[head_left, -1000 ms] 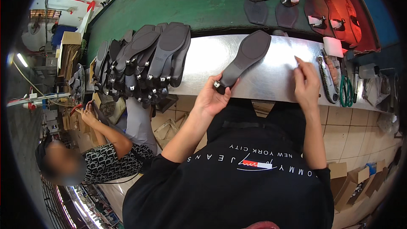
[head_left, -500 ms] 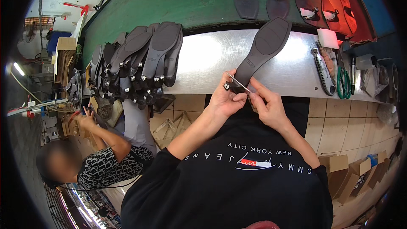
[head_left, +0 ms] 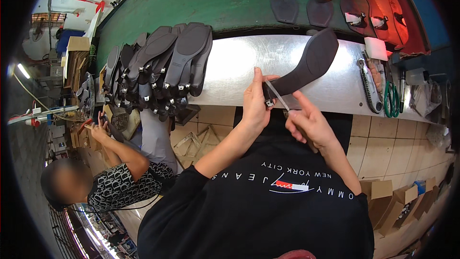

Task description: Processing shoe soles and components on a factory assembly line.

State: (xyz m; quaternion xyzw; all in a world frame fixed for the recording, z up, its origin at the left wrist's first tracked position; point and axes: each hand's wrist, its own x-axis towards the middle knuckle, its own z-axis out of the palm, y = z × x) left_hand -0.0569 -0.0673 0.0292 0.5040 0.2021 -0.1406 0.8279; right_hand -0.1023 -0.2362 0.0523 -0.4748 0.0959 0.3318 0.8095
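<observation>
A dark sandal [head_left: 314, 57] is held at its narrow end over the near edge of the metal worktop, its sole facing up and its wide end pointing away to the right. My left hand [head_left: 258, 103] is closed round that narrow end, where a small shiny metal piece shows. In my right hand [head_left: 311, 124] is a thin metal blade [head_left: 279, 97] that lies across the narrow end, the index finger stretched along it. The blade's handle is hidden in my fingers. Left of my hands, a pile of similar dark sandals [head_left: 187, 50] lies soles up.
The metal worktop [head_left: 235, 62] meets a green surface [head_left: 191, 0] bearing sandals with straps [head_left: 321, 7]. A box cutter [head_left: 369, 86], green-handled scissors [head_left: 391, 98] and a white block [head_left: 375, 48] lie at right. A co-worker [head_left: 124, 177] is at left. Cardboard boxes [head_left: 381, 201] stand lower right.
The sandal has tilted and its wide end has swung slightly right. My right hand has dropped lower and its fingers have shifted; the blade now slants more steeply. My left hand's fingers have opened upward somewhat.
</observation>
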